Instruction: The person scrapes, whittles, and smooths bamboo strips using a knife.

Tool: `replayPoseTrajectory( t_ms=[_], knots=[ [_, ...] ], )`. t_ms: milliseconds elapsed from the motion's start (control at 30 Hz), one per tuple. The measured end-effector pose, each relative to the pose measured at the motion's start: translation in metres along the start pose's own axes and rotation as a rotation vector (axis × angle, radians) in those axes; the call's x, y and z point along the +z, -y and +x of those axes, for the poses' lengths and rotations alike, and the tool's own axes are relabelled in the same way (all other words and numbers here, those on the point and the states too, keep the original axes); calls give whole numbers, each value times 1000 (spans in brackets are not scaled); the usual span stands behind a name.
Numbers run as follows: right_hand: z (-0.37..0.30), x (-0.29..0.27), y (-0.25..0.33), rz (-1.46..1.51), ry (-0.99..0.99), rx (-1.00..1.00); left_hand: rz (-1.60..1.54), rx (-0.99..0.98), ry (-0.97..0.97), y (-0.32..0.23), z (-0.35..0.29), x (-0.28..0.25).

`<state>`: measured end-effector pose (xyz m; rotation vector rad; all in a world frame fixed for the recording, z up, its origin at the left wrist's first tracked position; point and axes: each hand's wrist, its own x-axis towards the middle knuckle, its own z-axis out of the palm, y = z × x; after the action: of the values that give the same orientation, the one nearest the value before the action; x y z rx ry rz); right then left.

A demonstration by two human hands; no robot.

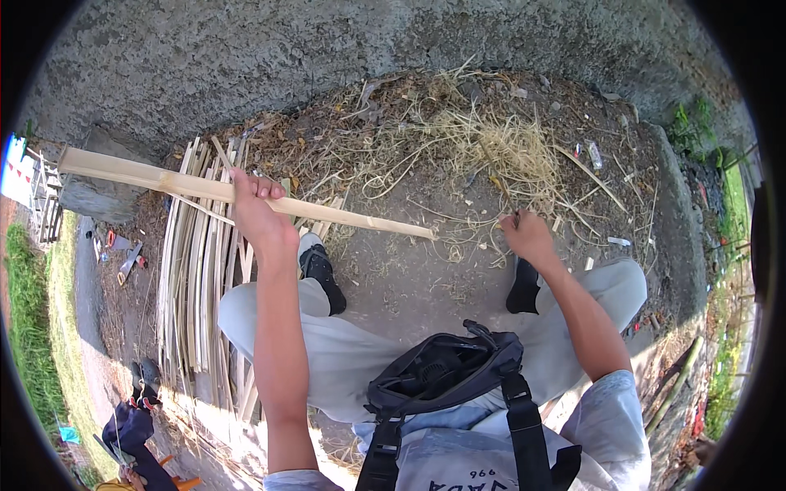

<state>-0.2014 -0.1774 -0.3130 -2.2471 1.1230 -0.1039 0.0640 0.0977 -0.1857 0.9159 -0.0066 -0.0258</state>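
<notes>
My left hand [264, 214] is closed around a long, pale split-bamboo slat [344, 216]. The slat slants across in front of me, its broad end at far left and its narrow end low towards the middle. My right hand [528, 235] is closed on a knife [502, 182], whose narrow dark blade points away from me over the shavings. Knife and slat are apart. Beyond my right hand lies a heap of thin, curly bamboo shavings [516, 151].
A pile of bamboo slats [196, 270] lies left of my legs. A rough concrete wall [327, 49] stands ahead, with a stone block [98, 184] at its left. A black waist bag [446, 368] hangs at my front. Another person [135, 442] is at lower left.
</notes>
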Motion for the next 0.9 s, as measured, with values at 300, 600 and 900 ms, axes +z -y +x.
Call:
replayPoseTrajectory(
  t_ms=[300, 600, 900],
  knots=[
    [-12, 121, -23, -482, 264, -129, 48, -4, -118, 9, -13, 3],
    [-25, 178, -30, 1019, 496, 628, -2, -2, -37, 10, -19, 3],
    [-42, 181, -30, 1007, 495, 734, -45, -11, -10, 13, -24, 3]
  ],
)
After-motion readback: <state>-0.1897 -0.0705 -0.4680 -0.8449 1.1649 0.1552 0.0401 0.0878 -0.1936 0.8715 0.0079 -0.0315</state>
